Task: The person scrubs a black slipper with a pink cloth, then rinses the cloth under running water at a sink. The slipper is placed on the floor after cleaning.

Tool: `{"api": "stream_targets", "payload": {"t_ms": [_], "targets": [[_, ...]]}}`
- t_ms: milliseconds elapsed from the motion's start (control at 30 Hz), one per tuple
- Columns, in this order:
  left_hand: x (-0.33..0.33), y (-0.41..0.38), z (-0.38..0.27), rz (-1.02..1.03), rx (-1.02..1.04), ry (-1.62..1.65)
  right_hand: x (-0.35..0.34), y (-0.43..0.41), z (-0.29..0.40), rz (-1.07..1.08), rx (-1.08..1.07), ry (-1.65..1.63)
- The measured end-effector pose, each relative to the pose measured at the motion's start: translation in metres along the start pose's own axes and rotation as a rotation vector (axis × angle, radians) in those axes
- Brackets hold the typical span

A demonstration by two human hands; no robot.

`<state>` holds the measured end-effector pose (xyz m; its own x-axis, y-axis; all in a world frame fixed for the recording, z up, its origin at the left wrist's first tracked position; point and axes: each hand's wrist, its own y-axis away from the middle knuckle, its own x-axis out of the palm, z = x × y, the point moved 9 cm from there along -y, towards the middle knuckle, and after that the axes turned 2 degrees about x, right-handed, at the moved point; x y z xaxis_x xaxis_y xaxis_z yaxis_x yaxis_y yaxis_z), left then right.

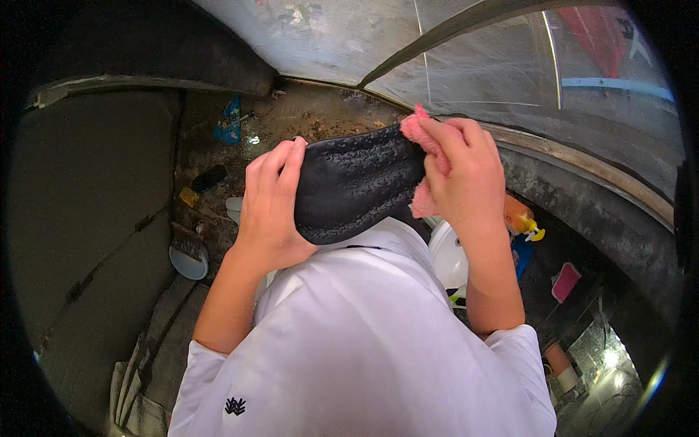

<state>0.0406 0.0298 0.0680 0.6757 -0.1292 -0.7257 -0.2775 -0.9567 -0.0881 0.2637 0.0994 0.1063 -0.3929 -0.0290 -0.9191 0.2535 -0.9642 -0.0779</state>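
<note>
In front of my chest I hold up a black, curved piece with a leather-like or rubbery surface; what it is exactly I cannot tell. Rows of embossed texture run along it, and its left part is smoother. My left hand grips the left end, fingers over the top edge and thumb below. A pink terry cloth is bunched in my right hand, which presses it against the right end of the black piece. The cloth hides that end.
A white tub and an orange pump bottle with yellow top stand by my right arm. Farther right lies a pink pad. A pale bowl and a yellow sponge-like block lie left. Mesh sheeting hangs ahead.
</note>
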Motion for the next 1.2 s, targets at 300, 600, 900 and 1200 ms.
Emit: {"api": "stream_targets", "payload": {"t_ms": [300,600,900,1200], "targets": [[-0.012,-0.002,0.001,-0.021,0.078,-0.011,-0.001,-0.003,0.036,0.013,-0.155,-0.131],[-0.008,-0.007,-0.003,-0.039,0.107,0.02,-0.003,0.0,0.05,0.008,-0.207,-0.096],[-0.017,0.011,0.021,-0.01,0.066,0.122,-0.01,0.015,-0.131,0.079,0.621,-0.588],[-0.015,0.006,0.01,-0.018,0.062,0.088,0.018,0.048,-0.085,0.145,0.781,-1.635]]}}
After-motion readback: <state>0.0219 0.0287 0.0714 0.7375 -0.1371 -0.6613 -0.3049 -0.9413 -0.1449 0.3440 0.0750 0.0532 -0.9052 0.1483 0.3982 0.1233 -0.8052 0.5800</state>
